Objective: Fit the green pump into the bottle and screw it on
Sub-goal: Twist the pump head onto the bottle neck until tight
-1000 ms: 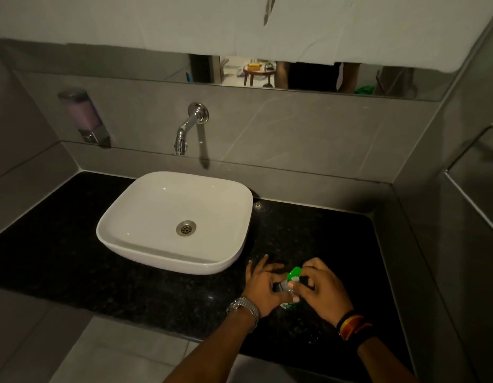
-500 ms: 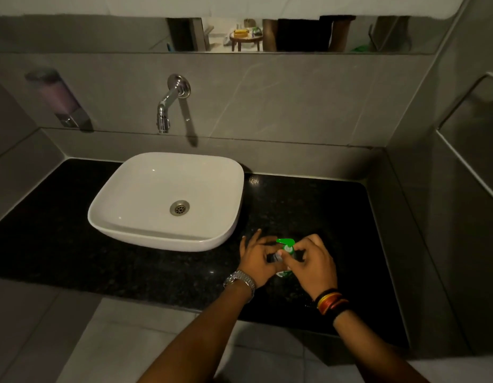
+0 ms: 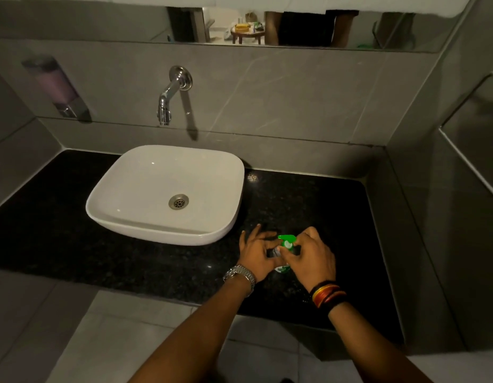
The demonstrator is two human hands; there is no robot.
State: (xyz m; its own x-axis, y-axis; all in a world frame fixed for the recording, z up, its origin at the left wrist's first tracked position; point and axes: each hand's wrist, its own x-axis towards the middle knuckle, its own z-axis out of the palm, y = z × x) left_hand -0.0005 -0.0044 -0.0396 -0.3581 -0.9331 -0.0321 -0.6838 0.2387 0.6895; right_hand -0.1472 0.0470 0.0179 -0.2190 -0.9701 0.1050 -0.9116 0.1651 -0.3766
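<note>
A small bottle [image 3: 281, 268] stands on the black stone counter [image 3: 129, 261], right of the basin, mostly hidden by my hands. The green pump [image 3: 287, 240] sits on top of it, its nozzle pointing left. My left hand [image 3: 257, 256], with a metal watch at the wrist, wraps the bottle from the left. My right hand [image 3: 311, 257], with coloured thread bands at the wrist, pinches the pump's collar from the right. Whether the collar is fully seated I cannot tell.
A white basin [image 3: 168, 193] sits on the counter to the left, under a chrome wall tap [image 3: 170, 92]. A soap dispenser [image 3: 56, 87] hangs on the left wall. A rail [image 3: 466, 161] runs along the right wall. The counter's front edge is close below my wrists.
The pump's nozzle has turned from pointing up-right to pointing left. My hands stay on the bottle and pump, and the view has tilted down a little.
</note>
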